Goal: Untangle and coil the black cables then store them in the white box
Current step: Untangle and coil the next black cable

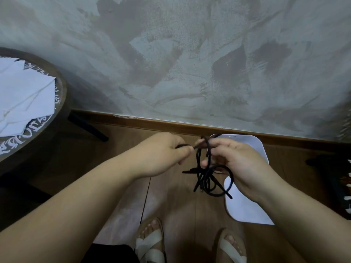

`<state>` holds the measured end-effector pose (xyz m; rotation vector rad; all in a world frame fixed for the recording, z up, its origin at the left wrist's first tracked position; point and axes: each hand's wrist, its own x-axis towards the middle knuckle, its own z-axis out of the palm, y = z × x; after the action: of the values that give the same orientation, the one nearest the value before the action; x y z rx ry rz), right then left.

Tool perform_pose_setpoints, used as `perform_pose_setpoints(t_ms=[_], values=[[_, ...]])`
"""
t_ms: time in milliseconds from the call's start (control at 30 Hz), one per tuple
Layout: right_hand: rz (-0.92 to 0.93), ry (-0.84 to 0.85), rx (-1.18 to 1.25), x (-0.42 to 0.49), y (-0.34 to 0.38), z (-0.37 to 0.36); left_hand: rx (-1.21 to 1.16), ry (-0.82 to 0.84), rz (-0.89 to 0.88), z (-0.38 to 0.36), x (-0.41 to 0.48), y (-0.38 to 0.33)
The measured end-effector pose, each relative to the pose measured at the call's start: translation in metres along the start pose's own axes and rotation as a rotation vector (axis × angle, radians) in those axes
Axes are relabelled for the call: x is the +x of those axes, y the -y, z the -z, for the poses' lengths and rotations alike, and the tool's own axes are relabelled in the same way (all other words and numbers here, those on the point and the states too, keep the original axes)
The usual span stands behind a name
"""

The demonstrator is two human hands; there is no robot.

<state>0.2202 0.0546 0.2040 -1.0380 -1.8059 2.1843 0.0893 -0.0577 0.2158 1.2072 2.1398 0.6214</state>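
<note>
- Above a wooden floor (117, 143), in front of the body, both hands are raised and close together, with only a short gap between them.
- The left hand (163, 154) pinches one strand of the black cables (206, 178) between the thumb and the curled fingers, and this strand runs straight across to the other hand.
- The right hand (239, 164) has its fingers bent around several loops, and the tangled bunch hangs down from them with some loose ends pointing out.
- The cables are in the air and do not touch the floor.
- The white box (250, 149) lies on the floor under the right hand, near the wall. It has rounded corners and shows above and below the wrist. I cannot tell if it is one piece or a box with its lid.
- A brown baseboard (190, 127) runs along the line where the floor meets the wall (190, 63). The wall is grey-green with rough, cloudy brush marks and darker patches.
- At the left stands a round table (61, 92) with a dark rim and white lettering on its top. White sheets (24, 95) lie on it, and one black leg (87, 127) goes down to the floor.
- At the bottom, two feet in pale strap sandals (150, 245) stand on the boards.
- At the right edge a dark object (341, 186) with white marks is partly cut off. I cannot say what it is.
</note>
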Motion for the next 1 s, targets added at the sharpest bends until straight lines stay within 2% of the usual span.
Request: perform_pose_setpoints(t_ms=[67,133,200,267,367,433,533,600,667,800,933,1000], values=[[-0.047,0.029,-0.033,-0.002,0.000,0.002,-0.072,-0.127,0.057,0.002,0.004,0.005],[-0.138,0.089,0.084,-0.003,0.000,0.002,-0.122,-0.173,0.130,0.005,0.006,0.011],[-0.185,0.099,0.314,-0.003,0.002,0.001,-0.026,-0.111,0.161,0.006,0.007,0.017],[-0.123,0.071,0.397,-0.001,0.003,0.001,0.072,-0.013,0.137,0.006,0.006,0.018],[0.033,0.039,0.133,-0.003,0.002,0.000,0.125,0.144,0.047,0.002,0.005,0.013],[0.120,0.064,-0.072,-0.007,0.000,-0.002,0.125,0.188,-0.002,-0.002,0.004,0.009],[0.303,0.123,-0.544,-0.010,-0.006,-0.006,-0.085,0.183,0.010,-0.006,0.003,0.005],[0.447,0.065,-0.771,-0.008,-0.009,-0.005,-0.252,0.200,0.032,-0.008,0.001,0.003],[0.503,0.016,-0.835,-0.006,-0.009,-0.002,-0.301,0.202,0.022,-0.011,-0.001,0.000],[0.515,0.051,-0.911,-0.003,-0.005,0.001,-0.118,0.078,-0.038,-0.019,0.000,-0.007],[0.419,0.279,-1.096,-0.002,0.003,0.005,-0.161,-0.012,-0.059,-0.020,0.001,-0.003],[0.336,0.383,-1.038,-0.003,0.005,0.009,-0.150,-0.042,-0.079,-0.020,-0.001,-0.003]])
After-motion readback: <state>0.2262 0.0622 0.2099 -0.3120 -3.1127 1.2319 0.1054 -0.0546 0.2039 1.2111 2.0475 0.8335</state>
